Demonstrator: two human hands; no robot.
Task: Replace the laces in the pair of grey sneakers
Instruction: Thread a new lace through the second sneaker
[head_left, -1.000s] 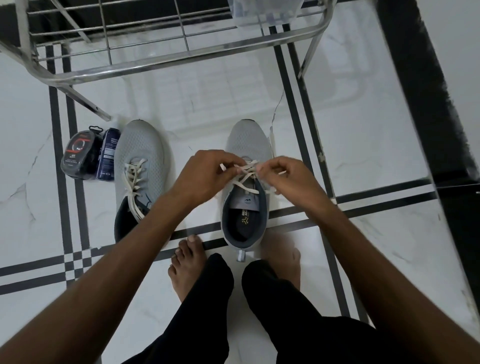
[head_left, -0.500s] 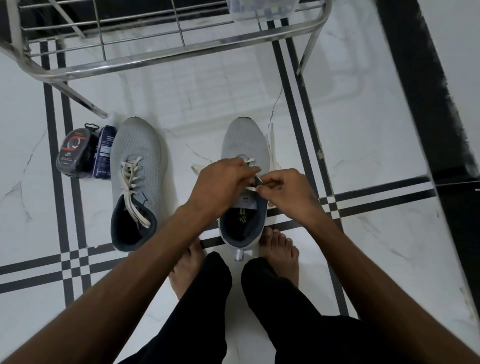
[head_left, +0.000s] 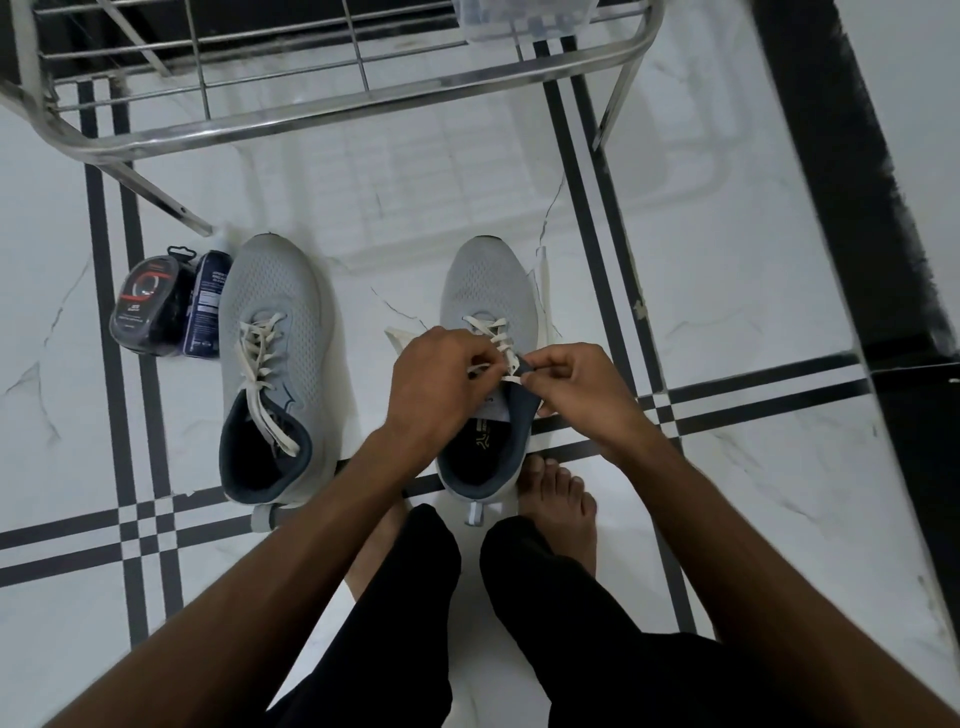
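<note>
Both hands have closed in over the right sneaker (head_left: 485, 332), which sits mid-floor just ahead of the bare feet. Left hand (head_left: 441, 387) and right hand (head_left: 576, 387) each pinch the cream lace (head_left: 493, 332) at the top eyelets. An uneven tug could jam the lace or drag the unsteadied sneaker.

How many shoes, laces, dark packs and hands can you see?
Grey mesh sneakers: 2
Cream flat laces: 2
Dark packs on the floor: 2
Bare hands: 2, left hand, right hand
Total: 8
</note>
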